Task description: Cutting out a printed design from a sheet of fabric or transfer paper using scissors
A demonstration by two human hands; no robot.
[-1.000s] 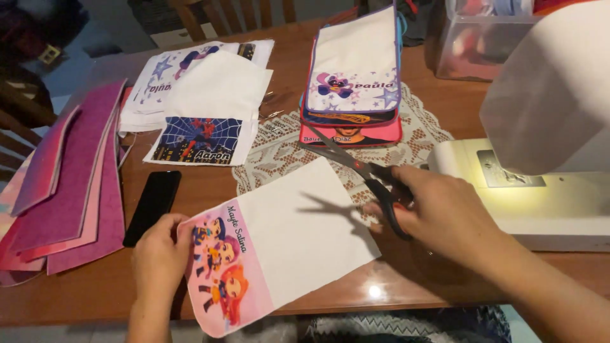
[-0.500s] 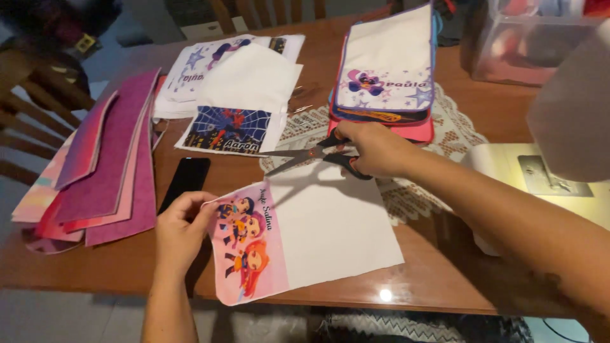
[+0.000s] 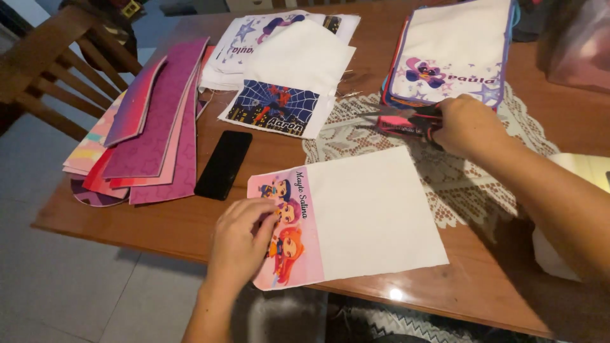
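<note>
A brown wooden table (image 3: 483, 298) fills most of what I can see, with a wooden chair (image 3: 57, 70) off to its far left corner. On the left side of the table lies a fanned stack of pink and purple foam sheets (image 3: 149, 133). Near the front edge sits a white fabric panel (image 3: 375, 213) with a pink cartoon strip down its left end, partly overlying a lace doily (image 3: 470, 184). At the far right is a pile of printed pouches (image 3: 454, 54) with blue edging. Beyond the panel, a loose heap of white printed cloths (image 3: 292, 63) has a dark web-patterned one on top.

The left hand (image 3: 241, 244) rests on the pink strip of the panel, fingers curled loosely and pressing it down at the table's front edge. The right hand (image 3: 467, 124) is closed around the handles of a pair of scissors (image 3: 394, 121), blades parted and pointing left above the doily, just beyond the panel's far edge. A black phone (image 3: 223, 164) lies flat between the foam sheets and the panel.
</note>
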